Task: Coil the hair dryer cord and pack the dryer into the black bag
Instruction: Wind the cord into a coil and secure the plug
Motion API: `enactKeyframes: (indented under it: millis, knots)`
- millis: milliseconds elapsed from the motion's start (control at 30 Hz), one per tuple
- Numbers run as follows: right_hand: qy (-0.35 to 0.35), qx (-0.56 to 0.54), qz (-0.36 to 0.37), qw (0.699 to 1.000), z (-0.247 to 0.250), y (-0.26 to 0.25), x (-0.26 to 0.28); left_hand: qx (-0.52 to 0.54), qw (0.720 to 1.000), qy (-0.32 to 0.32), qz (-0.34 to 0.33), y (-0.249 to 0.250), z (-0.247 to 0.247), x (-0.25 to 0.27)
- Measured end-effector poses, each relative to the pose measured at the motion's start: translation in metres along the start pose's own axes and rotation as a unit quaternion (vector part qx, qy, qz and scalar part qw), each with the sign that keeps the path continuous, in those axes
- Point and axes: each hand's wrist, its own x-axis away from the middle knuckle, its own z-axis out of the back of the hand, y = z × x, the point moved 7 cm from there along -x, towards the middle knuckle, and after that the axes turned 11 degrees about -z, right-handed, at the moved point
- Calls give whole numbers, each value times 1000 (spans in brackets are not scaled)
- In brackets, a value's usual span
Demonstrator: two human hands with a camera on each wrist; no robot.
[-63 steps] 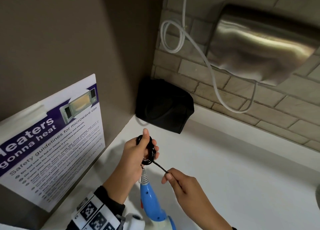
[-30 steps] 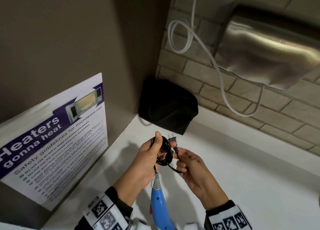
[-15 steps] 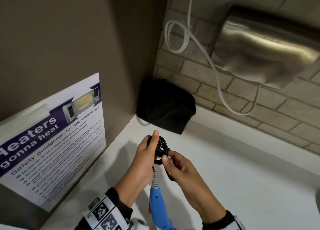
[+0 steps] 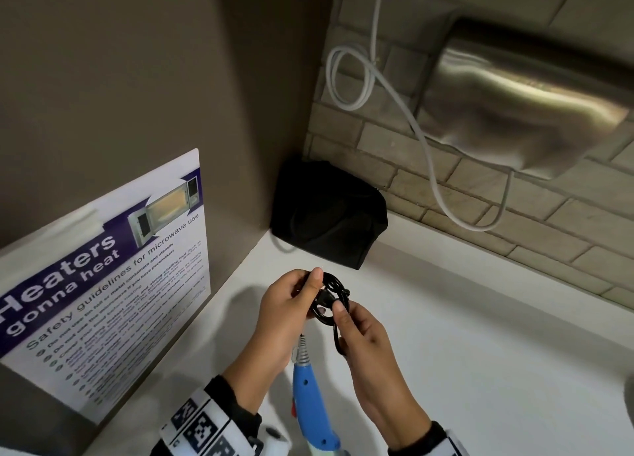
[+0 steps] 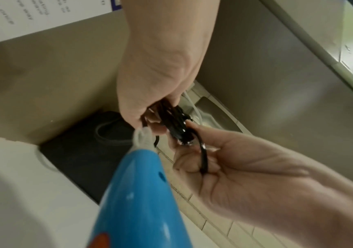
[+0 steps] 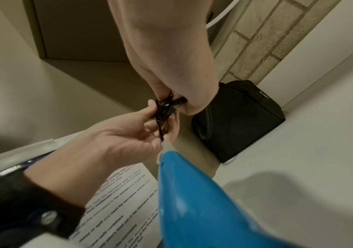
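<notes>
Head view: black bag (image 4: 327,212) beside microwave poster (image 4: 103,277).

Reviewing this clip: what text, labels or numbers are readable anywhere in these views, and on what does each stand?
"Heaters gonna heat": heading on the poster leaning against the side wall.
"Safety guidelines for microwave use": subheading on the same poster.
Bulleted lines below it: too small and blurred to read.
Hair dryer, black bag, wall-mounted steel dryer: no readable text.

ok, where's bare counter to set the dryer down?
White counter right of the right hand is bare out to the brick wall. Crowded: back corner, where the black bag sits, and the left edge by the poster. Both hands hold the coiled cord.
</notes>
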Motion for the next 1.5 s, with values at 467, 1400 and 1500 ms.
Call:
enactKeyframes:
  millis: [467,1400,1500]
  knots:
    - [13,67,39,997,-1,-8,-1,-83,995,9,-52,4,10,-2]
    - [2,-195,-54,979,11,-8,-13,18,994,-106,0,5,-4,-1]
    - [-7,-180,-42,983,13,-12,-14,36,993,-111,9,5,-3,0]
